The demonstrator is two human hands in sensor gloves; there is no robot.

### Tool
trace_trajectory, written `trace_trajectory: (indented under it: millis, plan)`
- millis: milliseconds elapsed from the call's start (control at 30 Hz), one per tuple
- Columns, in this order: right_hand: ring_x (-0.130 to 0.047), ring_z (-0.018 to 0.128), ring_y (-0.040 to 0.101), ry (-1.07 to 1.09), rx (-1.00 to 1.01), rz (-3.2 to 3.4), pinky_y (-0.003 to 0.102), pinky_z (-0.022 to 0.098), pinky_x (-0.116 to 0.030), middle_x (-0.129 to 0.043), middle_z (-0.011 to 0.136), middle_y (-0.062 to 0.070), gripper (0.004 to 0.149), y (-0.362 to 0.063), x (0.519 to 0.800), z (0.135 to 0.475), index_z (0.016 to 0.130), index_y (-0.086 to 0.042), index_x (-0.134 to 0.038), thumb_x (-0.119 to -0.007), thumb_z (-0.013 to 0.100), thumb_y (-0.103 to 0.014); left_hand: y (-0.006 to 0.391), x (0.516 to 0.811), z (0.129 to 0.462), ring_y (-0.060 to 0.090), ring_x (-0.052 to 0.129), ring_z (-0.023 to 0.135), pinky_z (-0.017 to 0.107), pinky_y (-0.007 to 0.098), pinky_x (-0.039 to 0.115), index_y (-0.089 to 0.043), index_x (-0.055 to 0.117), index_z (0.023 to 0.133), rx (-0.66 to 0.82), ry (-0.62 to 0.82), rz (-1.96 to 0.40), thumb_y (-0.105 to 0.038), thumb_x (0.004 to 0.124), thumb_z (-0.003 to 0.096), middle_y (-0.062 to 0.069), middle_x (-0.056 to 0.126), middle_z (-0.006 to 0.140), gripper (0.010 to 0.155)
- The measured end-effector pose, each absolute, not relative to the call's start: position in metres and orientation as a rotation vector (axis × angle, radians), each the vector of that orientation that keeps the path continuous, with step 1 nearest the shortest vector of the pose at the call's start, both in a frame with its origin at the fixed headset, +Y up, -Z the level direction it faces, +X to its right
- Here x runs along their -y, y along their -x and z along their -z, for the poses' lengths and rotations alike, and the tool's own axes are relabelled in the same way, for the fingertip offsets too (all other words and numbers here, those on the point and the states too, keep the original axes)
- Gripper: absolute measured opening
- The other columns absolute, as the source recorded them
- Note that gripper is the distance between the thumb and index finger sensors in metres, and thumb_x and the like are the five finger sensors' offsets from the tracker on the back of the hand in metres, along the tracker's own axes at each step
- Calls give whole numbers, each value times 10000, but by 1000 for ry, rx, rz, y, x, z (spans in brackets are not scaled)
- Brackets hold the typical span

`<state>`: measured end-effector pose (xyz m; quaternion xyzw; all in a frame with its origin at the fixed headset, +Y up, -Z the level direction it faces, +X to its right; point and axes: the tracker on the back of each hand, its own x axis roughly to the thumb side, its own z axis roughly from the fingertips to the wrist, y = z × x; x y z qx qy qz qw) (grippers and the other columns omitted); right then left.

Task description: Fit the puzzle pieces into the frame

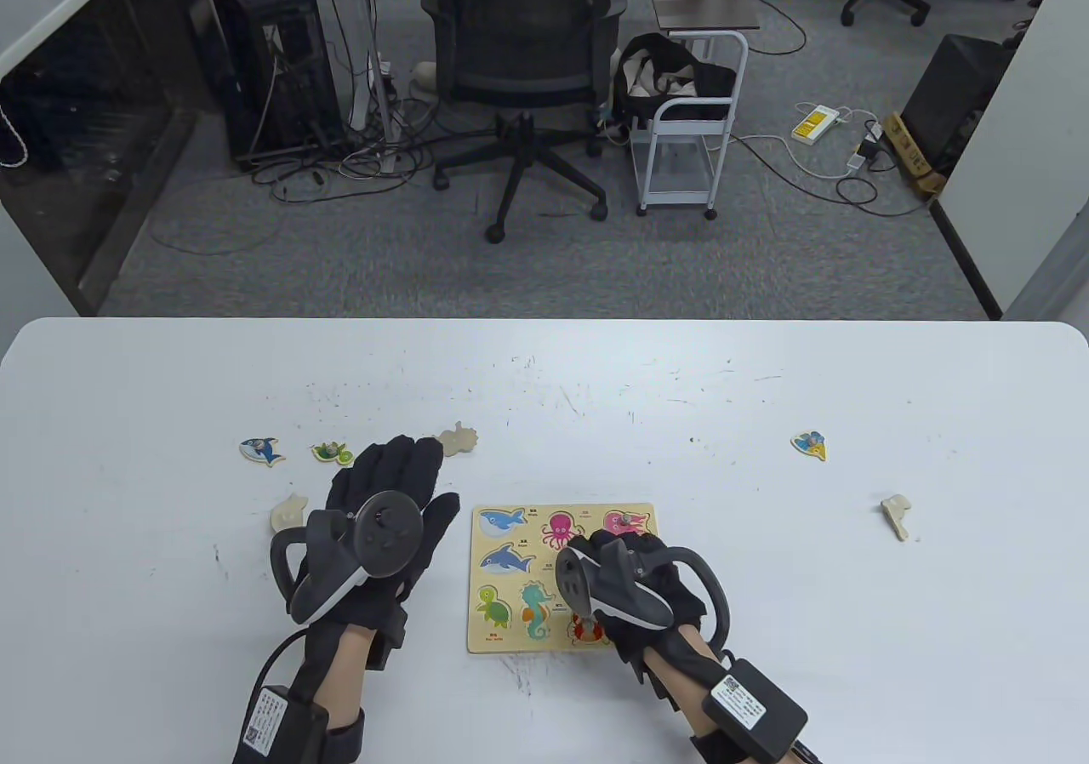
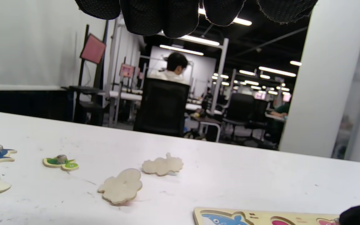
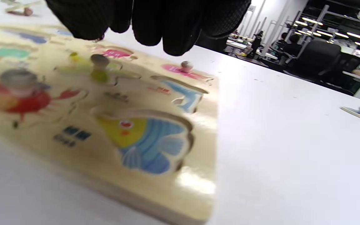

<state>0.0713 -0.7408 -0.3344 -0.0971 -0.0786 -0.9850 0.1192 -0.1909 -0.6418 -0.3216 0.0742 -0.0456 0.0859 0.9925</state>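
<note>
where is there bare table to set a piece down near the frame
Bare table lies right of the puzzle frame, between it and the fish piece and the face-down piece, and in the strip beyond the frame. It is crowded left: the left hand sits among the shark and turtle pieces.

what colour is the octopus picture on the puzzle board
Pink octopus, clearest in the table view.

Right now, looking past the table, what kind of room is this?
Most likely an open-plan office or lab. Beyond the white table stand a black office chair, a computer tower with tangled floor cables, and a small rolling cart. The left wrist view shows rows of ceiling lights and someone seated at a desk.
</note>
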Motion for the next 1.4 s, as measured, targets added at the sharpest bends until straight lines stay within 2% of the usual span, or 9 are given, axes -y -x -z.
trace_trajectory:
  millis: [167,367,633,767,900,1200,1400]
  plan:
    - [-730,1022,280,18,309,3046,543,774,-575,-658,1114,-62,643,-121,710,346,1029,-408,-563,-804,441,-504,192,640,320,344,624,1144,828,578,566,-378,525,1169,90,-153,-170,-649,641,540,35,636,1251,694]
    - [-609,1082,292,-343,162,3027,532,815,-483,-555,1158,-59,700,-202,680,364,1056,-405,-483,-803,443,-509,196,639,319,346,627,1142,827,577,569,-377,528,1169,80,-158,-173,-648,641,540,36,637,1250,694]
    - [-562,1103,293,-810,171,3015,525,830,-452,-493,1180,-67,729,-303,665,382,1068,-406,-437,-803,446,-515,202,638,318,344,633,1140,826,576,572,-377,534,1166,52,-164,-166,-648,642,539,34,642,1248,691]
    - [-603,1089,274,-976,193,2987,514,826,-477,-509,1174,-67,729,-339,676,387,1065,-402,-444,-808,443,-515,205,639,320,345,634,1139,825,576,574,-376,536,1165,36,-160,-159,-648,642,539,37,645,1247,690]
    - [-638,1075,261,-1120,290,2964,507,820,-504,-523,1168,-74,729,-365,700,389,1064,-400,-447,-808,442,-519,205,641,322,346,636,1138,824,576,575,-376,537,1166,23,-155,-143,-648,642,539,35,645,1246,691]
    - [-740,1021,230,-1288,395,2980,487,794,-571,-585,1139,-72,717,-385,761,392,1055,-383,-474,-817,438,-509,202,642,322,348,638,1137,824,576,576,-377,537,1165,23,-151,-120,-648,641,540,37,647,1246,689]
    - [-763,1007,218,-1323,425,2981,478,793,-577,-593,1134,-72,710,-383,771,400,1052,-383,-476,-817,443,-508,206,643,324,344,637,1139,824,575,577,-378,536,1166,16,-148,-133,-649,640,540,34,647,1246,689]
